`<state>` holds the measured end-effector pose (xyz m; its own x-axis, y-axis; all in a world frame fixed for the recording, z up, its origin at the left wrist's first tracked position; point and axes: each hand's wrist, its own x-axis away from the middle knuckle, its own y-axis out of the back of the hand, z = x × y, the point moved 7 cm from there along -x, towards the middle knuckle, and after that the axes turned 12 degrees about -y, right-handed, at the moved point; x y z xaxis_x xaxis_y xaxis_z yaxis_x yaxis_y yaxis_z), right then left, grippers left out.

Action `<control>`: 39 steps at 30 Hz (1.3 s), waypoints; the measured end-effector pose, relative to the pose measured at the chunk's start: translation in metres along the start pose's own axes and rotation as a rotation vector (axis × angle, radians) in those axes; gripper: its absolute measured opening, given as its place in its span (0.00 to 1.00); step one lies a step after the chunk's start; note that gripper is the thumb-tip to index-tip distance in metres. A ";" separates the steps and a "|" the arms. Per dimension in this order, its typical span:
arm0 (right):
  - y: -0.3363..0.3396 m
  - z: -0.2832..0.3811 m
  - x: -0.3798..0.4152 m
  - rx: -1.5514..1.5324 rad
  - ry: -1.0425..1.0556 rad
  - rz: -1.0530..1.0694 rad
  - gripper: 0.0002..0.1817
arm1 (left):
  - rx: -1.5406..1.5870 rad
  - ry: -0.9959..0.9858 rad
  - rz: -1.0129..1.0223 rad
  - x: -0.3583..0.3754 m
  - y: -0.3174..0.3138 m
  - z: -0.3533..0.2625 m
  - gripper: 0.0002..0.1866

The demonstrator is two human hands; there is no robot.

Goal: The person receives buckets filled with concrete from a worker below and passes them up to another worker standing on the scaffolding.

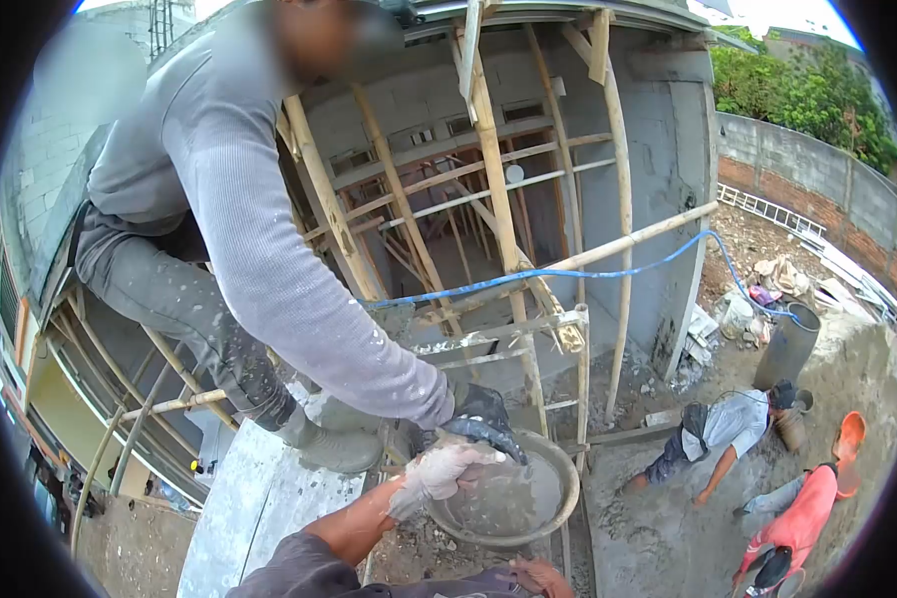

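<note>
A round dark basin (568, 495) holds wet grey mortar (508, 498). My left hand (441, 478), in a pale, mortar-stained glove, is closed at the basin's upper left rim. Right beside it, a co-worker's dark-gloved hand (483, 427) reaches down to the same rim. At the bottom edge, below the basin, my right hand (541, 577) shows only in part. Its fingers are hard to make out, so what it holds, if anything, cannot be seen.
A co-worker (259, 219) leans over from a metal sheet (259, 508) at left. Bamboo poles (488, 149) and a blue hose (568, 273) cross ahead. Below right, two people (733, 424) (802, 518) bend over wet ground near an orange bucket (851, 439).
</note>
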<state>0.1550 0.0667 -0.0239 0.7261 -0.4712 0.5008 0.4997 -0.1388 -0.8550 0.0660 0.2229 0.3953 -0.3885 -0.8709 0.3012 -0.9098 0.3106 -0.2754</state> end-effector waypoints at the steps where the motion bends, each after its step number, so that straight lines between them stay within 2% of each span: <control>1: -0.047 0.021 0.017 0.021 0.066 0.060 0.38 | -0.001 -0.077 0.001 0.008 0.002 -0.028 0.20; 3: -0.131 0.062 0.041 0.122 0.166 0.178 0.38 | -0.112 -0.236 0.020 0.025 0.000 -0.095 0.21; 6: -0.241 0.127 0.061 0.347 0.306 0.362 0.39 | -0.127 -0.513 -0.007 0.057 -0.016 -0.217 0.16; 7: -0.283 0.145 0.074 0.400 0.365 0.390 0.39 | -0.124 -0.595 0.066 0.058 -0.021 -0.263 0.14; 8: -0.327 0.164 0.086 0.453 0.432 0.421 0.39 | -0.157 -0.639 0.009 0.062 -0.028 -0.313 0.14; 10: -0.380 0.188 0.105 0.578 0.548 0.388 0.35 | -0.470 -0.824 -0.200 0.081 -0.044 -0.416 0.09; 11: -0.387 0.194 0.109 0.645 0.585 0.338 0.36 | -0.694 -0.917 -0.354 0.103 -0.051 -0.466 0.15; 12: -0.391 0.201 0.115 0.713 0.620 0.284 0.36 | -1.028 -0.990 -0.500 0.127 -0.060 -0.515 0.28; 13: -0.392 0.206 0.121 0.781 0.649 0.225 0.37 | -1.510 -1.064 -0.849 0.174 -0.086 -0.546 0.33; 14: -0.380 0.211 0.119 0.768 0.611 0.161 0.37 | -1.825 -1.315 -0.987 0.206 -0.108 -0.574 0.35; 15: -0.358 0.212 0.116 0.755 0.567 0.100 0.38 | -1.816 -1.375 -1.005 0.237 -0.120 -0.583 0.37; 16: -0.333 0.209 0.111 0.738 0.519 0.043 0.39 | -1.817 -1.632 -1.113 0.268 -0.140 -0.568 0.39; 21: -0.189 0.191 0.091 0.553 0.396 -0.246 0.28 | -1.483 -1.794 -0.706 0.266 -0.160 -0.490 0.40; 23: -0.132 0.179 0.090 0.493 0.352 -0.387 0.22 | -1.657 -1.593 -0.686 0.221 -0.138 -0.453 0.40; 25: -0.079 0.163 0.096 0.433 0.313 -0.546 0.19 | -1.619 -1.223 -0.425 0.180 -0.121 -0.390 0.39; 26: -0.058 0.157 0.101 0.418 0.299 -0.592 0.19 | -1.665 -1.148 -0.248 0.143 -0.099 -0.331 0.37; 27: -0.036 0.146 0.105 0.388 0.284 -0.640 0.19 | -1.559 -1.002 -0.158 0.136 -0.095 -0.298 0.35; 29: 0.003 0.135 0.116 0.353 0.273 -0.721 0.19 | -1.448 -0.915 0.002 0.096 -0.066 -0.239 0.37; 33: 0.074 0.106 0.136 0.289 0.264 -0.874 0.18 | -1.186 -0.746 0.042 0.029 -0.008 -0.122 0.36; 35: 0.117 0.079 0.151 0.235 0.258 -0.948 0.18 | -1.128 -0.527 0.011 -0.001 0.017 -0.064 0.34; 38: 0.197 -0.004 0.168 0.107 0.234 -1.036 0.18 | -0.916 -0.247 -0.074 -0.038 0.053 0.034 0.27; 39: 0.225 -0.037 0.170 0.085 0.220 -1.062 0.19 | -0.934 -0.113 -0.126 -0.044 0.065 0.068 0.23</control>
<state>0.3737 -0.0765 -0.1363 -0.1921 -0.2934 0.9365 0.8594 -0.5111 0.0162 0.0340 0.2558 0.3020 -0.3074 -0.9353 0.1750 -0.7124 0.3482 0.6094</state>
